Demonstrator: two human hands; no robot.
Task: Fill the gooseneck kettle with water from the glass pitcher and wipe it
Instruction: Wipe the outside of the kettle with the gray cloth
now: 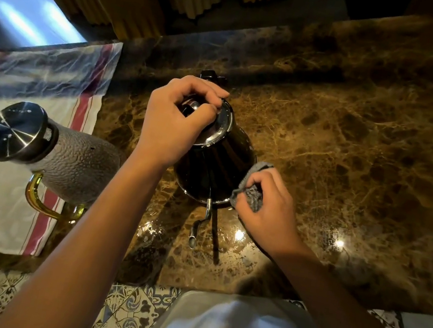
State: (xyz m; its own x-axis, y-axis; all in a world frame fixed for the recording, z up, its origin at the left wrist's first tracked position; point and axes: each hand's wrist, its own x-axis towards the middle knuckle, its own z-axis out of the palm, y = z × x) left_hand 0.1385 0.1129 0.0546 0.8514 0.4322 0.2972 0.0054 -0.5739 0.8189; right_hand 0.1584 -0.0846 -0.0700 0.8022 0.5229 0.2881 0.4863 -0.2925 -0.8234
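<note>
The dark steel gooseneck kettle (215, 161) stands on the brown marble counter (355, 147), its thin spout (199, 226) pointing toward me. My left hand (176, 122) rests on top of it, fingers closed on the shiny lid (220, 124) and its knob. My right hand (268, 204) presses a bunched grey cloth (255, 191) against the kettle's lower right side. The textured glass pitcher (72, 162), with a steel lid and amber handle, stands to the left on a towel.
A white towel with red stripes (0, 213) covers the counter's left part. Wet shine lies on the marble near the spout. The counter's front edge runs just below my forearms, with patterned floor tiles (128, 306) beneath. Yellow curtains hang behind.
</note>
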